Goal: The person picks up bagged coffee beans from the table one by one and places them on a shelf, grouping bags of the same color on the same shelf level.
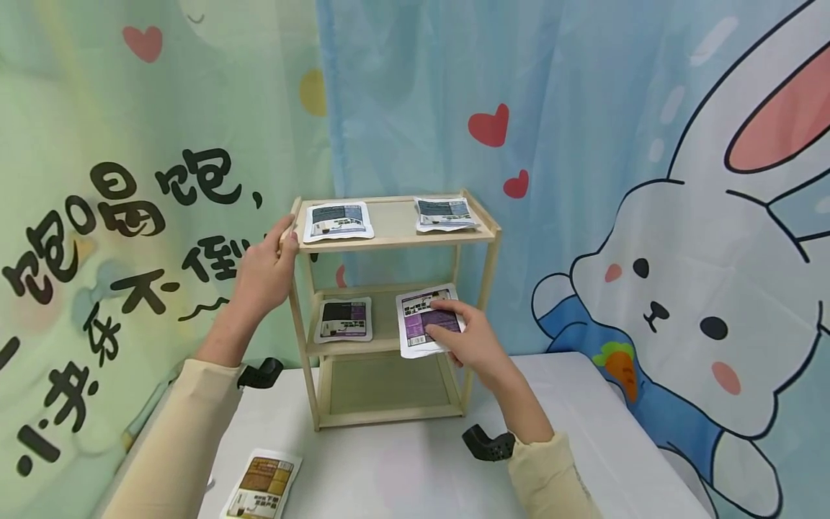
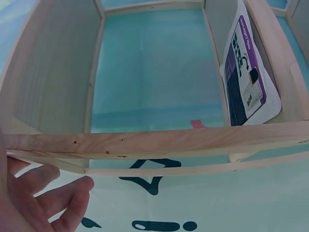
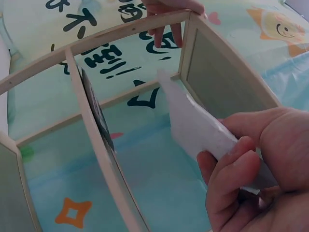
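We have our right hand (image 1: 476, 339) pinching a white sachet with a purple label (image 1: 424, 322), thumb beneath and fingers curled over its front face, and we hold it at the right end of the middle shelf of the small wooden rack (image 1: 493, 232), its far edge over the board and its near edge hanging out past the front rail. Our left hand (image 1: 267, 265) grips the rack's top left corner, fingers wrapped behind the post (the left wrist view shows them loosely curled under the top rail), so we judge it is steadying the frame. On the same shelf, to the left, a matching purple sachet (image 1: 344, 320) lies flat; on the rack's top shelf two grey-labelled sachets sit, one at the left (image 1: 338, 220) and one at the right (image 1: 444, 213). A brown-labelled sachet (image 1: 260, 485) lies on the white table (image 1: 616, 432) well in front of the rack, to the left. We read this as the placing step, with the sachet only partly in. What the next move calls for, as we see it, is sliding the packet further back until it rests wholly on the board, beside its twin without overlapping it, and then easing the pinch off while the left hand keeps the light frame from shifting.
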Demonstrator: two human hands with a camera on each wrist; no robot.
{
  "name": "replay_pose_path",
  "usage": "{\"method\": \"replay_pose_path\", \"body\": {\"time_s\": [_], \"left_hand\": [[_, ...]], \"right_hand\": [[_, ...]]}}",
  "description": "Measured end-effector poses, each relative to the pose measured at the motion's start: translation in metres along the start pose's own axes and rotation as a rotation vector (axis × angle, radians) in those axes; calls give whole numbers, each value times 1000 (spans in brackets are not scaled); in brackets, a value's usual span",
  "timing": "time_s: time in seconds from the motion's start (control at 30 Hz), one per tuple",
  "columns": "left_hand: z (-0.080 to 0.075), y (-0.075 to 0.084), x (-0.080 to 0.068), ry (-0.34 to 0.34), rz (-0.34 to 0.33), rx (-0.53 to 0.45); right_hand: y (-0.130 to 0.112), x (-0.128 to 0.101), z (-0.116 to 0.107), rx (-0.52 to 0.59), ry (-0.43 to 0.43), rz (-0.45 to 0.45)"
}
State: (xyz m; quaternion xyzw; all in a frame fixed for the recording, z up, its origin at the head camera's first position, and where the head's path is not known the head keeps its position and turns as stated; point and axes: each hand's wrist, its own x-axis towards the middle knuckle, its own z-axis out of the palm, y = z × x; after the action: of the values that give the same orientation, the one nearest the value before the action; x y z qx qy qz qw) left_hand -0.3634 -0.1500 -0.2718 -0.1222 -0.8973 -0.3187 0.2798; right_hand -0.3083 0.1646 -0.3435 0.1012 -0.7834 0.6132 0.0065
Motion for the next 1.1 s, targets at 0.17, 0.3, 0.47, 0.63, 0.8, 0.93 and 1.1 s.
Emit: {"method": "replay_pose_path", "body": {"time_s": [0.17,0.3,0.47,0.63,0.8,0.93,1.1], "left_hand": [[2,-3,-1,7,0,-17],[2,-4,-2,13,3,-29],[0,-3,0,26,12,-40],[-1,-2,1,32,8,-57],[1,-2,1,30,5,-66],[1,-4,1,37,1,-76],[2,-5,1,32,-1,-82]], "right_hand": [[-3,12,-1,6,1,21],[-5,22,-1,-9,0,29],[-8,36,-1,-49,3,53],[-13,45,-2,-65,4,59],[-13,52,-3,-103,7,77],[-8,58,-2,-124,-13,95],[0,64,-1,-135,-21,130]]}}
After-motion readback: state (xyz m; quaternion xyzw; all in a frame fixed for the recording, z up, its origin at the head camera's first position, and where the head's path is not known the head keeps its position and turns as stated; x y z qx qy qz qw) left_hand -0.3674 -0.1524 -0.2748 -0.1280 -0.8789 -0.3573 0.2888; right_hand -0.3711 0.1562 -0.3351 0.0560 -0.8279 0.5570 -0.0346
